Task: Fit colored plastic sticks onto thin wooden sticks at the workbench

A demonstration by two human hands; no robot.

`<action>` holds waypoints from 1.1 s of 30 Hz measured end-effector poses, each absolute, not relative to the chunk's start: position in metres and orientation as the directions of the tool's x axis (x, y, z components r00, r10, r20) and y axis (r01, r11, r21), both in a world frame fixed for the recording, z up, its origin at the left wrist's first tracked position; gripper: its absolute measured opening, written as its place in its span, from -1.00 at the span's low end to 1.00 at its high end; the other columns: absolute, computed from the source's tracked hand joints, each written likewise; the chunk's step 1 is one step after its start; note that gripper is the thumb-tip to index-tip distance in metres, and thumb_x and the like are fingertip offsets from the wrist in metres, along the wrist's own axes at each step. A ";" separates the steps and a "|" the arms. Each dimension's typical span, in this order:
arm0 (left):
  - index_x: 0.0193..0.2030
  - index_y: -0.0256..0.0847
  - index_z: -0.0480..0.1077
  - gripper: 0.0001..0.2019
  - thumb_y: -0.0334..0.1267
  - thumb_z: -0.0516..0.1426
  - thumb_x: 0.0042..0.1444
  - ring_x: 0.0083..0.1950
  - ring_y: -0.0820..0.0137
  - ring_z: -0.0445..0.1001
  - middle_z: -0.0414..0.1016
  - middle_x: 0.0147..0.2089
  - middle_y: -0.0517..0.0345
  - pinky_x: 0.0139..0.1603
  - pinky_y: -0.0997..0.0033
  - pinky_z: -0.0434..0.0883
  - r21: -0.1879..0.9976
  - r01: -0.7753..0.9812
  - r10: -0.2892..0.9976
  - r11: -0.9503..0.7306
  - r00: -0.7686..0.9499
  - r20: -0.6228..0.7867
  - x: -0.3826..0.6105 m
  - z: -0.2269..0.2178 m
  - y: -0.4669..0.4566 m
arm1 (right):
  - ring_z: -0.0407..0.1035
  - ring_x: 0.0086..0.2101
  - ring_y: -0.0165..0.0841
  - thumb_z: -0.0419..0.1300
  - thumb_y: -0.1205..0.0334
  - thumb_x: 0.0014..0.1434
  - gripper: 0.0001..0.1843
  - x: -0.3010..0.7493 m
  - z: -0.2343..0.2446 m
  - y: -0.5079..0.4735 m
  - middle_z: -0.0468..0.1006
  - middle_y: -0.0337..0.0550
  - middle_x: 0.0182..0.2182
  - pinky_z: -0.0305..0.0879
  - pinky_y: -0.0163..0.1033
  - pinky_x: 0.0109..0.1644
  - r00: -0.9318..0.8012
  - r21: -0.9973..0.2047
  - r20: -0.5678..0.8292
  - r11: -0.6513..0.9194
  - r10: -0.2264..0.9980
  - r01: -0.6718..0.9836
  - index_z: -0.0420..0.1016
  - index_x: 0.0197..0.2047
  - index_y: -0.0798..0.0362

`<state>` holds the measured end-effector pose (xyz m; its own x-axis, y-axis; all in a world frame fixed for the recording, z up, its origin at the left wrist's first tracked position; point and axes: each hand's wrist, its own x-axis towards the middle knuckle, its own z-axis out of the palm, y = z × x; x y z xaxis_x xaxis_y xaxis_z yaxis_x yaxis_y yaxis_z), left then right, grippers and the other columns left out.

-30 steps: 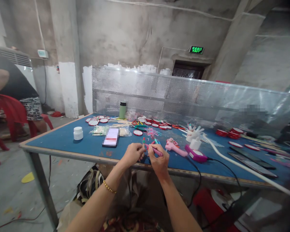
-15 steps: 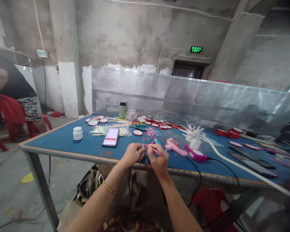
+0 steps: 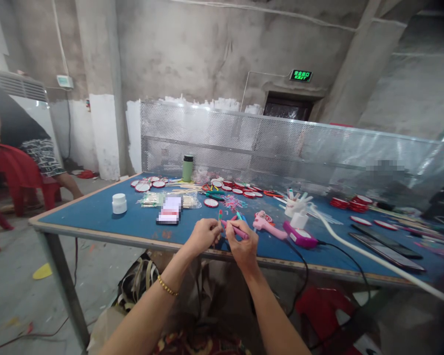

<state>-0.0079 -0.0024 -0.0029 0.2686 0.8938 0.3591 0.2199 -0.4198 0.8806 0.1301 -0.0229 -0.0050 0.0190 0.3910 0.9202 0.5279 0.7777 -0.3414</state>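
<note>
Slippage seems the main risk: a loosened pinch could let the thin stick with a red-and-green tip (image 3: 220,215) twist, so the slim pink pen-shaped tool (image 3: 240,231) might skid sideways. The left hand (image 3: 206,234) is closed, fingertips pinching the stick; the right hand (image 3: 244,247) curls around the tool. Both things are near the front edge of the blue-topped table (image 3: 85,217); whether they touch is unclear.

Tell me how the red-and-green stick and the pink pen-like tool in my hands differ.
The stick stands nearly upright; the pink tool slants well over. The stick shows red and green; the pink tool shows neither. Your left hand holds the stick, your right hand the pink tool. Both are slim.
</note>
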 end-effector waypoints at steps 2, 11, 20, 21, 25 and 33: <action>-0.57 -0.23 0.27 -0.69 -0.12 0.02 0.12 -0.60 0.51 0.29 0.32 -0.62 0.23 -0.57 0.56 0.26 0.882 0.218 0.895 -0.417 0.269 0.356 -0.008 -0.003 -0.003 | 0.46 -0.45 -0.38 0.13 0.26 0.26 -0.84 0.130 -0.005 -0.023 0.57 -0.24 -0.45 0.43 -0.26 -0.27 0.012 -0.345 0.917 0.776 0.399 0.528 0.49 -0.34 0.03; -0.57 -0.23 0.26 -0.71 -0.16 0.02 0.11 -0.60 0.51 0.29 0.32 -0.63 0.24 -0.57 0.55 0.25 0.879 0.224 0.894 -0.421 0.268 0.360 -0.008 -0.003 -0.002 | 0.45 -0.45 -0.39 0.12 0.25 0.26 -0.83 0.130 -0.005 -0.022 0.56 -0.24 -0.46 0.41 -0.27 -0.29 0.015 -0.324 0.926 0.775 0.377 0.542 0.49 -0.34 0.03; -0.56 -0.22 0.26 -0.71 -0.15 0.02 0.12 -0.60 0.52 0.29 0.33 -0.63 0.25 -0.56 0.56 0.24 0.875 0.241 0.895 -0.419 0.269 0.355 -0.008 -0.004 -0.001 | 0.45 -0.46 -0.39 0.12 0.25 0.26 -0.84 0.130 -0.005 -0.022 0.56 -0.24 -0.45 0.42 -0.26 -0.29 0.025 -0.343 0.920 0.773 0.391 0.534 0.48 -0.33 0.02; -0.56 -0.22 0.26 -0.71 -0.15 0.02 0.12 -0.60 0.52 0.29 0.33 -0.62 0.24 -0.56 0.56 0.24 0.876 0.241 0.896 -0.418 0.270 0.353 -0.008 -0.004 -0.001 | 0.45 -0.46 -0.39 0.12 0.25 0.26 -0.84 0.130 -0.005 -0.022 0.56 -0.24 -0.45 0.42 -0.26 -0.29 0.028 -0.346 0.920 0.773 0.392 0.531 0.48 -0.33 0.02; -0.56 -0.23 0.27 -0.70 -0.13 0.02 0.13 -0.59 0.52 0.30 0.33 -0.62 0.24 -0.55 0.58 0.26 0.880 0.240 0.899 -0.411 0.264 0.348 -0.008 -0.004 -0.001 | 0.45 -0.45 -0.39 0.12 0.26 0.26 -0.84 0.130 -0.005 -0.022 0.56 -0.24 -0.45 0.42 -0.27 -0.29 0.007 -0.333 0.921 0.776 0.390 0.536 0.49 -0.34 0.03; -0.57 -0.22 0.25 -0.71 -0.15 0.02 0.12 -0.60 0.52 0.28 0.32 -0.63 0.24 -0.56 0.58 0.24 0.880 0.240 0.900 -0.410 0.261 0.349 -0.008 -0.001 -0.004 | 0.43 -0.48 -0.40 0.12 0.24 0.27 -0.83 0.130 -0.006 -0.023 0.55 -0.26 -0.47 0.42 -0.24 -0.26 0.030 -0.359 0.913 0.766 0.407 0.534 0.48 -0.34 0.02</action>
<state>-0.0080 -0.0038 -0.0014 0.2608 0.9002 0.3487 0.2402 -0.4103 0.8797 0.1302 -0.0227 -0.0058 0.0298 0.4069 0.9130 0.5340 0.7656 -0.3587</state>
